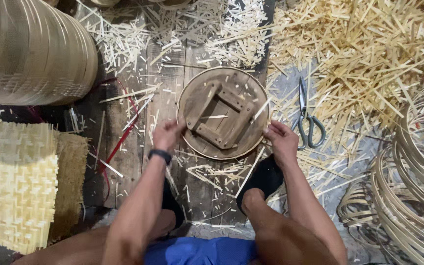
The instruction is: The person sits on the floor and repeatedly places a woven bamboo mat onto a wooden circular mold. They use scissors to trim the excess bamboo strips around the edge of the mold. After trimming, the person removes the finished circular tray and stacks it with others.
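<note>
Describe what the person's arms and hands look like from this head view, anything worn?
Both arms are bare, no sleeves and no gloves. The left hand has a dark band around its wrist. The right hand and its wrist wear nothing. No rings are visible.

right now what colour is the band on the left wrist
Black: the wristband sits just behind the left hand, which touches the round wooden form. Head view shows it.
</note>
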